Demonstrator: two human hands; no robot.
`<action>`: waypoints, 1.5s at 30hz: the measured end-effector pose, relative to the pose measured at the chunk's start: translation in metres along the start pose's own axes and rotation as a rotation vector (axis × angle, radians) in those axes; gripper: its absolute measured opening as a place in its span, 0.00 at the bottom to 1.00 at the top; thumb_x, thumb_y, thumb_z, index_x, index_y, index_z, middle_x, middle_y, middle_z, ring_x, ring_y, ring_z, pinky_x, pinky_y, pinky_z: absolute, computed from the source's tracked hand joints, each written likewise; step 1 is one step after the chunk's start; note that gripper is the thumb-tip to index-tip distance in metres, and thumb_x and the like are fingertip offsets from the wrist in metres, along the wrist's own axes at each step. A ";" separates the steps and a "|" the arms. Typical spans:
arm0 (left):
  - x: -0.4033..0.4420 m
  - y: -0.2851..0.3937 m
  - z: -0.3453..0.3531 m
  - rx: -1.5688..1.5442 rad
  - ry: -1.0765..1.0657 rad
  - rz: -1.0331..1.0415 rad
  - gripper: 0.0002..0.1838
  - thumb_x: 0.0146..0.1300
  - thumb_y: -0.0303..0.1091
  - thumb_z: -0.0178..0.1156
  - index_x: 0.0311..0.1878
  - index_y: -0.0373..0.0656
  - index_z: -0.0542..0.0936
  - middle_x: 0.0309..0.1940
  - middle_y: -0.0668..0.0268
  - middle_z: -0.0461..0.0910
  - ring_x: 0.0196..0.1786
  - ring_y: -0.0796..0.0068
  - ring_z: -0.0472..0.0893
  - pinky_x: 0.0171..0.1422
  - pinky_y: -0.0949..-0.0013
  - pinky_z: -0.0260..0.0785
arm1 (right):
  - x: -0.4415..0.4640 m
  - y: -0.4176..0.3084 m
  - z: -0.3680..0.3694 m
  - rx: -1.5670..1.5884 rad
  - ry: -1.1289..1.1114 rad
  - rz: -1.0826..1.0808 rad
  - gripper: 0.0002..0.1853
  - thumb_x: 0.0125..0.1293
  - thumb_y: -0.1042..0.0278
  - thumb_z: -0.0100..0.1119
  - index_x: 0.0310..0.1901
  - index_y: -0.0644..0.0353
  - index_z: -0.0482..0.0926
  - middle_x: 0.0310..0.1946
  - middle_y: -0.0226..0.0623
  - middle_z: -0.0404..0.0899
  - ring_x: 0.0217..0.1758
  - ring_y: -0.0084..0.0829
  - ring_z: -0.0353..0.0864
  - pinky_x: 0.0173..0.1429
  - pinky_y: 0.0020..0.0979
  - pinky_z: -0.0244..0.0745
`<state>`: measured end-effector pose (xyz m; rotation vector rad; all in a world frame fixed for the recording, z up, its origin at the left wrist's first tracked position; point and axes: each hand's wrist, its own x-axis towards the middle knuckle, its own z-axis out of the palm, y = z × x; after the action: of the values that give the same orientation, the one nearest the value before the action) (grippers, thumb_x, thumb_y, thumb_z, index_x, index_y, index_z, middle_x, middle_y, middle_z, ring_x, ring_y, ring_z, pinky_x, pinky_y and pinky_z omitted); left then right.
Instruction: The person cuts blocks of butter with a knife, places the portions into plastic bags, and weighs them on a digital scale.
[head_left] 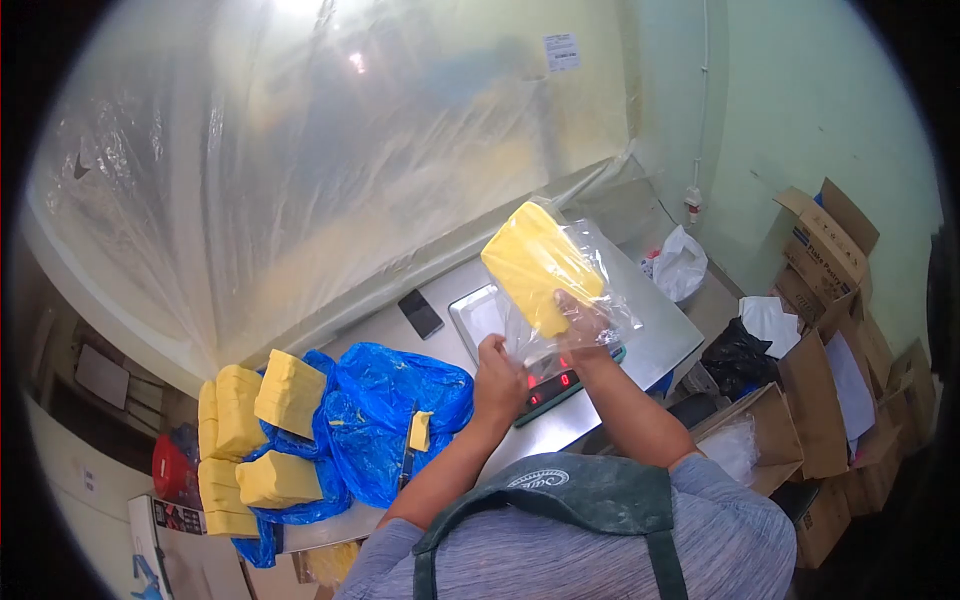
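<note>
A large yellow butter-like block (pixel 540 262) sits tilted in a clear plastic bag (pixel 622 300), held up over the bench. My right hand (pixel 583 320) reaches into the bag's mouth and grips the block's lower end. Nearer to me, my left hand (pixel 500 378) is closed on the bag's edge. Beneath both hands is a digital scale (pixel 546 392) with red digits, partly hidden by my hands and the bag. To the left, a knife (pixel 407 462) and a small yellow piece (pixel 420 430) lie on blue plastic sheeting (pixel 385 395).
Several more yellow blocks (pixel 235 410) are stacked at the bench's left end. A phone (pixel 420 313) lies by the plastic-draped wall. Right of the metal bench (pixel 655 325) are a white bag (pixel 680 262), a black bag (pixel 742 358) and open cardboard boxes (pixel 825 250).
</note>
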<state>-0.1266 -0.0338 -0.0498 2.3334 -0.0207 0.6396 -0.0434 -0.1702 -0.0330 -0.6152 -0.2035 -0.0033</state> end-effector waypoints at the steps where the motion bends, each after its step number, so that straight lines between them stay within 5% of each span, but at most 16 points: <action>1: -0.003 -0.006 -0.008 -0.063 -0.105 -0.118 0.21 0.55 0.25 0.65 0.53 0.40 0.72 0.40 0.49 0.76 0.44 0.47 0.79 0.48 0.58 0.74 | 0.004 -0.001 -0.003 -0.003 -0.001 0.001 0.24 0.70 0.69 0.63 0.65 0.62 0.69 0.57 0.38 0.76 0.60 0.30 0.76 0.63 0.34 0.75; 5: -0.019 -0.009 -0.052 0.092 -0.153 0.216 0.12 0.55 0.23 0.63 0.43 0.41 0.74 0.31 0.51 0.75 0.36 0.46 0.78 0.42 0.59 0.75 | 0.027 -0.005 -0.032 -0.018 0.094 -0.053 0.23 0.68 0.71 0.63 0.63 0.61 0.70 0.57 0.38 0.76 0.59 0.32 0.77 0.60 0.35 0.78; 8: -0.014 0.015 -0.085 -0.070 -0.368 0.214 0.11 0.54 0.24 0.65 0.38 0.41 0.74 0.31 0.60 0.75 0.33 0.62 0.80 0.36 0.65 0.71 | 0.020 0.004 -0.041 -0.006 0.089 -0.011 0.22 0.68 0.75 0.60 0.63 0.60 0.71 0.58 0.39 0.76 0.58 0.35 0.78 0.60 0.35 0.79; 9: -0.007 0.020 -0.099 -0.141 -0.432 0.167 0.12 0.55 0.26 0.67 0.41 0.42 0.75 0.33 0.62 0.77 0.36 0.65 0.80 0.39 0.67 0.71 | 0.021 0.012 -0.060 -0.417 -0.043 -0.155 0.23 0.67 0.76 0.60 0.63 0.61 0.71 0.57 0.40 0.77 0.58 0.36 0.79 0.60 0.36 0.79; 10: 0.003 0.020 -0.109 -0.213 -0.495 0.119 0.14 0.56 0.29 0.69 0.43 0.43 0.76 0.36 0.64 0.79 0.38 0.69 0.80 0.42 0.68 0.72 | 0.013 0.004 -0.043 -0.188 -0.088 -0.016 0.23 0.67 0.75 0.61 0.63 0.63 0.71 0.57 0.40 0.78 0.57 0.36 0.80 0.60 0.36 0.79; 14: 0.063 -0.026 -0.102 -0.502 0.196 -0.112 0.23 0.62 0.41 0.71 0.56 0.40 0.78 0.45 0.63 0.83 0.46 0.69 0.81 0.54 0.65 0.73 | -0.019 -0.016 0.000 -0.051 -0.255 0.350 0.23 0.65 0.72 0.64 0.61 0.66 0.73 0.54 0.40 0.80 0.54 0.35 0.82 0.60 0.36 0.79; 15: 0.070 -0.027 -0.105 -0.501 0.209 -0.129 0.23 0.62 0.41 0.71 0.56 0.40 0.78 0.45 0.63 0.83 0.46 0.69 0.81 0.54 0.65 0.73 | -0.019 -0.002 -0.016 -0.156 -0.307 0.334 0.26 0.63 0.71 0.66 0.62 0.66 0.73 0.54 0.40 0.80 0.54 0.34 0.81 0.61 0.36 0.78; 17: 0.075 -0.029 -0.113 -0.570 -0.284 -0.293 0.24 0.62 0.41 0.72 0.56 0.36 0.79 0.46 0.62 0.84 0.47 0.73 0.82 0.55 0.66 0.74 | -0.020 0.016 -0.029 -0.292 -0.348 0.337 0.27 0.62 0.71 0.67 0.63 0.66 0.73 0.55 0.40 0.80 0.55 0.34 0.81 0.62 0.35 0.78; 20: 0.068 -0.027 -0.109 -0.723 -0.206 -0.276 0.22 0.62 0.40 0.72 0.53 0.36 0.81 0.43 0.63 0.85 0.44 0.75 0.83 0.51 0.67 0.77 | -0.019 0.020 -0.043 -0.443 -0.470 0.293 0.31 0.63 0.66 0.67 0.67 0.65 0.70 0.60 0.43 0.77 0.61 0.36 0.78 0.64 0.36 0.77; 22: 0.065 -0.021 -0.113 -0.731 -0.160 -0.256 0.21 0.60 0.40 0.73 0.50 0.36 0.82 0.41 0.64 0.86 0.41 0.75 0.84 0.48 0.68 0.78 | -0.017 0.030 -0.062 0.109 -0.415 0.614 0.35 0.66 0.58 0.64 0.70 0.65 0.65 0.65 0.46 0.73 0.66 0.38 0.74 0.67 0.37 0.74; 28: 0.069 0.001 -0.136 -0.734 -0.149 -0.144 0.17 0.57 0.35 0.76 0.45 0.36 0.84 0.37 0.66 0.86 0.38 0.78 0.83 0.44 0.71 0.77 | -0.039 0.003 -0.011 0.266 -0.398 0.874 0.37 0.70 0.47 0.55 0.74 0.61 0.60 0.68 0.47 0.70 0.69 0.47 0.71 0.68 0.48 0.73; 32: 0.078 0.016 -0.140 -0.484 -0.330 0.016 0.18 0.55 0.35 0.77 0.44 0.37 0.84 0.35 0.69 0.85 0.37 0.83 0.81 0.43 0.74 0.75 | -0.043 0.033 -0.008 -0.539 -0.728 0.281 0.35 0.73 0.45 0.48 0.73 0.59 0.60 0.64 0.51 0.72 0.61 0.51 0.78 0.54 0.52 0.82; 35: 0.082 0.021 -0.141 -0.475 -0.456 0.033 0.22 0.56 0.42 0.76 0.47 0.36 0.83 0.37 0.70 0.85 0.40 0.83 0.80 0.46 0.73 0.73 | -0.042 0.031 0.000 0.263 -0.315 0.782 0.34 0.73 0.45 0.47 0.72 0.60 0.62 0.59 0.56 0.75 0.46 0.52 0.85 0.35 0.46 0.85; 38: 0.090 -0.025 -0.133 -0.638 -0.616 0.103 0.34 0.56 0.57 0.74 0.55 0.37 0.80 0.44 0.69 0.84 0.47 0.80 0.79 0.54 0.71 0.72 | -0.048 0.032 0.010 0.019 -0.197 0.574 0.36 0.72 0.43 0.49 0.72 0.60 0.61 0.54 0.59 0.77 0.33 0.52 0.84 0.24 0.38 0.80; 41: 0.083 -0.092 -0.121 -0.676 -0.775 0.056 0.31 0.59 0.56 0.72 0.53 0.37 0.82 0.43 0.66 0.84 0.47 0.73 0.81 0.54 0.66 0.73 | -0.051 0.028 0.005 0.009 -0.439 0.512 0.37 0.71 0.40 0.50 0.72 0.59 0.61 0.51 0.57 0.77 0.31 0.51 0.82 0.23 0.38 0.77; 45: 0.056 -0.135 -0.118 -0.490 -0.901 -0.159 0.32 0.60 0.57 0.70 0.55 0.38 0.80 0.42 0.69 0.83 0.46 0.79 0.80 0.52 0.70 0.73 | -0.038 0.019 0.014 0.529 -0.603 0.845 0.36 0.73 0.43 0.50 0.73 0.59 0.61 0.53 0.53 0.76 0.37 0.48 0.82 0.34 0.40 0.80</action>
<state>-0.1036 0.1517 -0.0359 1.9253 -0.3532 -0.4822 -0.0824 -0.1489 -0.0403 -0.1186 -0.4926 1.0317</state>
